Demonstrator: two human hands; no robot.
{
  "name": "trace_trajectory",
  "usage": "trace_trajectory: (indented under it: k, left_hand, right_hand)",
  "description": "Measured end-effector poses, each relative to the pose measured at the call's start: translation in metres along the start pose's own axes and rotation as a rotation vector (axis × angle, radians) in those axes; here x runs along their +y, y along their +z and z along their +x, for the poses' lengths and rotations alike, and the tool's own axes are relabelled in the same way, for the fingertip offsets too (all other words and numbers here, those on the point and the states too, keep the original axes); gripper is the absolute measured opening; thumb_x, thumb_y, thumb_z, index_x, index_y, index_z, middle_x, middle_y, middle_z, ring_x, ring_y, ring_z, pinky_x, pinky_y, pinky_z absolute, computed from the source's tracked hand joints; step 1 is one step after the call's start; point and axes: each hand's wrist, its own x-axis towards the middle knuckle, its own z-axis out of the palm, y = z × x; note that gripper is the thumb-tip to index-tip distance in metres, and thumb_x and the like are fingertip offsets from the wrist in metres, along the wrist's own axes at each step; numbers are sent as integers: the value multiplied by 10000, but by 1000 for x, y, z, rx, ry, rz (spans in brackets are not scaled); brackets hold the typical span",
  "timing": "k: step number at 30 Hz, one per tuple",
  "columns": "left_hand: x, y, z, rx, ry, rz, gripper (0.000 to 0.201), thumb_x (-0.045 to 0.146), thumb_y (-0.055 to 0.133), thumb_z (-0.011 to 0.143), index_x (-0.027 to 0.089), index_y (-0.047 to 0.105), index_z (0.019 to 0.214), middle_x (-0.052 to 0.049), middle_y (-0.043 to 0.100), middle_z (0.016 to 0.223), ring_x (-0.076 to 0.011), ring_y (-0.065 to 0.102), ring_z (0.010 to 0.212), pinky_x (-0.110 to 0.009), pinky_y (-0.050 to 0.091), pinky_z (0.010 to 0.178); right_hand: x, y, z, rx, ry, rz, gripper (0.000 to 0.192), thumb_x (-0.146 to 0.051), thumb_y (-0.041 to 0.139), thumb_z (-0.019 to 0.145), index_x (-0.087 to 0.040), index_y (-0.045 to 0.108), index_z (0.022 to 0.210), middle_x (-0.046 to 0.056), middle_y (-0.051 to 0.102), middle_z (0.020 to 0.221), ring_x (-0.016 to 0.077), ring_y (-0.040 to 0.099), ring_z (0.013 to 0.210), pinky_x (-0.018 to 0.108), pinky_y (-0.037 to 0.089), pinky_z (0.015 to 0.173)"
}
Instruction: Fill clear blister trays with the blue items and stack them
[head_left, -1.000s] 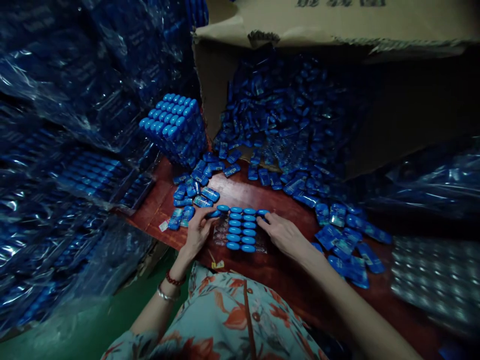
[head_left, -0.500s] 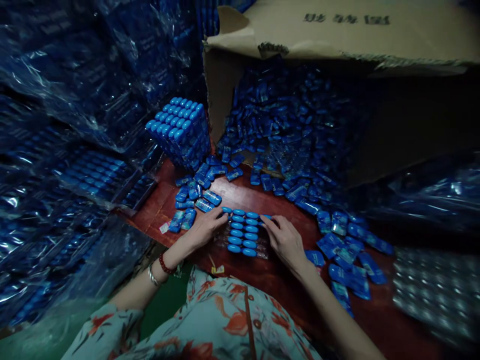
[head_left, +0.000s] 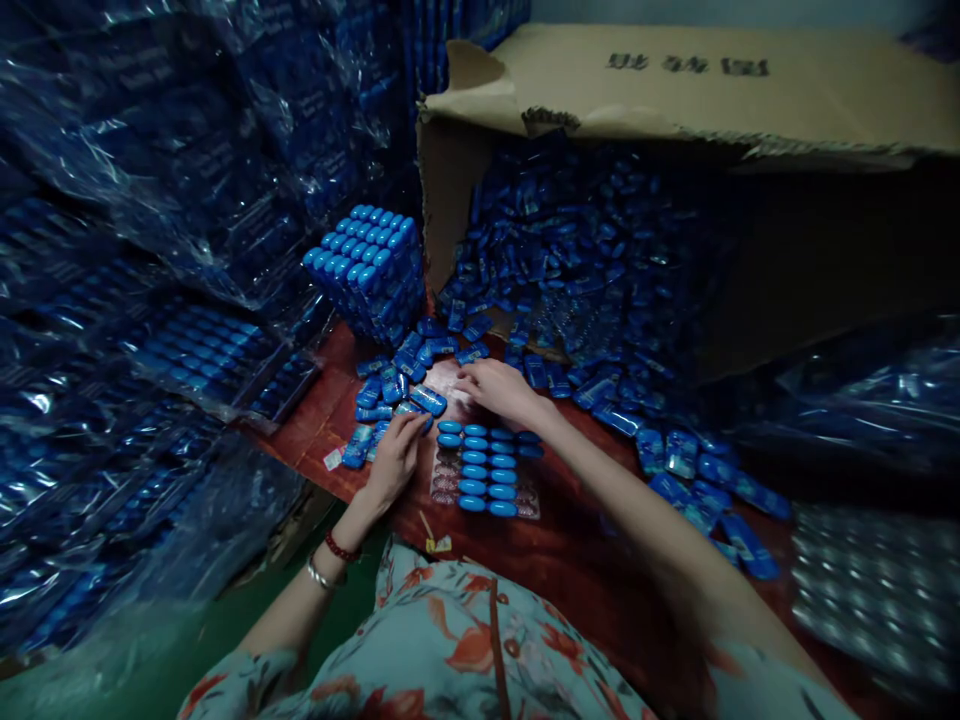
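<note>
A clear plastic tray [head_left: 443, 482] with moulded cells lies on the table in front of me. Small blue bottles [head_left: 473, 472] stand in it, their rounded oval ends up, in two full columns with a few more in the far row. My left hand [head_left: 397, 455] is left of the tray, fingers closed on a blue bottle [head_left: 426, 424] that they partly cover. Just beyond the tray, my right hand [head_left: 499, 388] reaches across to the left above the tabletop. Its fingers are loosely bent, with nothing visible in them, near loose blue bottles [head_left: 429, 400].
A cardboard box [head_left: 675, 95] lies open towards me, with many blue bottles [head_left: 540, 240] spilling from it. Filled trays are stacked in a block [head_left: 367, 260] at the back left. Plastic-wrapped stacks [head_left: 187, 180] line the left. Empty-looking clear trays [head_left: 874, 580] sit at the right.
My right hand has left the tray's right side and moved up and left beyond it. My left hand has drawn back left from the tray onto a loose bottle. More bottles show in the far row.
</note>
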Motion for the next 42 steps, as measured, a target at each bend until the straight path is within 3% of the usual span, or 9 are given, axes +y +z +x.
trace_trajectory:
  k: [5, 10, 14, 19, 23, 26, 29, 33, 42]
  left_hand:
    - [-17, -14, 21, -268, -59, 200, 403, 184, 506, 850, 219, 480, 1251, -118, 500, 1198, -233, 553, 1046, -382, 484, 865]
    - [-11, -24, 36, -503, -158, 361, 294, 198, 464, 869, 180, 486, 1162, -135, 481, 1200, -205, 632, 841, -291, 495, 674]
    - [-4, -28, 41, -566, -200, 386, 286, 287, 556, 834, 176, 503, 1092, -116, 539, 1121, -236, 636, 820, -292, 477, 623]
    - [-9, -35, 20, -320, -177, 161, 343, 323, 562, 837, 211, 529, 1160, -93, 552, 1127, -213, 616, 854, -287, 478, 670]
    - [-2, -37, -10, -173, -188, -190, 181, 329, 570, 833, 192, 628, 937, -45, 619, 907, -180, 589, 818, -286, 468, 743]
    - [16, -27, -25, -52, -256, -342, 117, 287, 583, 817, 180, 624, 843, -26, 636, 827, -162, 585, 775, -270, 469, 723]
    - [30, -9, -31, 88, -256, -368, 94, 230, 545, 826, 182, 614, 867, -17, 642, 827, -147, 587, 765, -258, 474, 713]
    - [28, 9, -32, 138, -172, -313, 149, 181, 483, 850, 173, 612, 924, -34, 651, 869, -148, 597, 801, -268, 483, 744]
    - [24, 2, -20, -266, 99, -116, 375, 69, 363, 844, 155, 529, 1169, -97, 575, 988, -172, 581, 874, -286, 504, 739]
  right_hand:
    - [-30, 14, 67, -198, -83, -16, 391, -434, 655, 761, -147, 638, 1025, 118, 669, 1070, 232, 606, 988, 252, 438, 766]
    - [-13, 14, 65, -213, -48, 23, 266, -307, 648, 766, -143, 628, 975, 91, 679, 1014, 192, 625, 894, 205, 433, 703]
    - [38, -4, 16, -97, 74, 81, 344, -312, 453, 889, -107, 492, 1163, 112, 658, 1000, 170, 618, 797, 220, 438, 638]
    - [92, -6, -102, 227, 207, 572, 404, -467, 444, 860, -208, 498, 1166, 43, 623, 1071, 150, 597, 734, 251, 478, 592]
    - [93, 23, -181, 97, 323, 851, 456, -477, 495, 826, -257, 478, 1226, 45, 623, 1077, 157, 625, 690, 290, 533, 584]
    - [74, 57, -194, 208, 382, 911, 424, -487, 571, 786, -234, 501, 1118, 49, 628, 990, 162, 623, 670, 294, 546, 565]
    - [53, 88, -178, 480, 383, 794, 323, -472, 580, 801, -215, 534, 991, 40, 634, 882, 172, 625, 697, 300, 549, 611]
    - [41, 111, -160, 655, 109, 460, 195, -306, 479, 899, -202, 565, 1040, 63, 647, 950, 179, 627, 853, 329, 523, 796]
    - [21, 75, -155, 252, -133, -241, 313, -23, 388, 837, -164, 579, 1040, 93, 624, 920, 189, 584, 813, 295, 506, 708]
